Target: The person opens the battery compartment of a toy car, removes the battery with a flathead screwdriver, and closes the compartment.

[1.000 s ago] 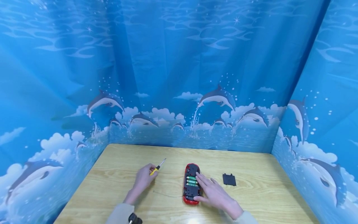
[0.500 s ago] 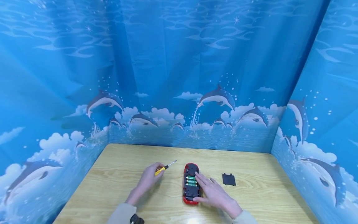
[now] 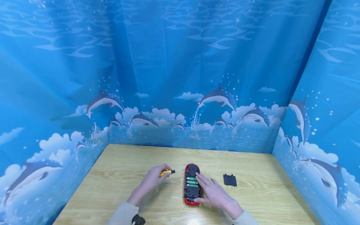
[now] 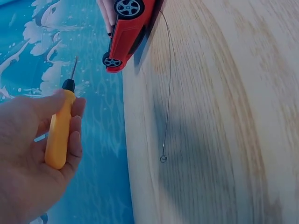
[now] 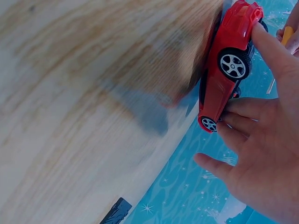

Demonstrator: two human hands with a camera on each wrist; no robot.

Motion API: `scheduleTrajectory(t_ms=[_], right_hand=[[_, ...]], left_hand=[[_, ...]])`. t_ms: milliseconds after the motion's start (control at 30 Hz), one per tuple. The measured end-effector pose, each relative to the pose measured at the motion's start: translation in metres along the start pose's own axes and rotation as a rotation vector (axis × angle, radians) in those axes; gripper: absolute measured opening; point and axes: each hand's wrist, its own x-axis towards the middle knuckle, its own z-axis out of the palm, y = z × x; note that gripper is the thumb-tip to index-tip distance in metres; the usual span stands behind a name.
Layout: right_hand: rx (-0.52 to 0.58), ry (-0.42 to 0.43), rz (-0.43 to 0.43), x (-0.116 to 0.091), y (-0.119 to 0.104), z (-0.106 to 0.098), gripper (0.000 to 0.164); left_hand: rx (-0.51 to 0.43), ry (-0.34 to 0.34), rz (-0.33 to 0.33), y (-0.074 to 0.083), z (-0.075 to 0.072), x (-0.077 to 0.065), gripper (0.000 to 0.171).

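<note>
Left hand (image 3: 153,178): fingers curled around the yellow-handled screwdriver (image 4: 58,133). Right hand (image 3: 212,192) — fingers extended and spread, unclenched — touches the upturned red toy car (image 3: 192,192).

I note a curtained-off work booth: blue dolphin-print curtains (image 3: 180,62) hang in soft folds behind the far edge of a wood-grain table (image 3: 261,193) and flank its left and right edges. I cannot tell what kind of building encloses it.
</note>
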Motion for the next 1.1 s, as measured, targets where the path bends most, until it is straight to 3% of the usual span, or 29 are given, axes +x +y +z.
scheduleTrajectory(t_ms=[267,467,567,800,1100], right_hand=[[0.004,-0.011,-0.001,0.001,-0.001,0.000,0.095],[-0.015,-0.006,-0.001,0.001,0.000,0.000,0.095],[-0.023,-0.003,-0.005,0.001,0.000,0.000,0.095],[-0.011,-0.022,0.003,0.002,-0.001,-0.002,0.094],[-0.013,-0.020,0.013,0.001,-0.002,-0.003,0.093]], left_hand=[[0.056,-0.017,0.014,0.005,0.002,0.004,0.013],[0.108,-0.078,0.015,0.011,-0.002,0.011,0.012],[0.129,-0.103,0.042,0.014,-0.004,0.015,0.011],[0.236,-0.122,0.188,0.020,-0.007,0.024,0.011],[0.326,-0.161,0.197,0.028,-0.007,0.034,0.010]])
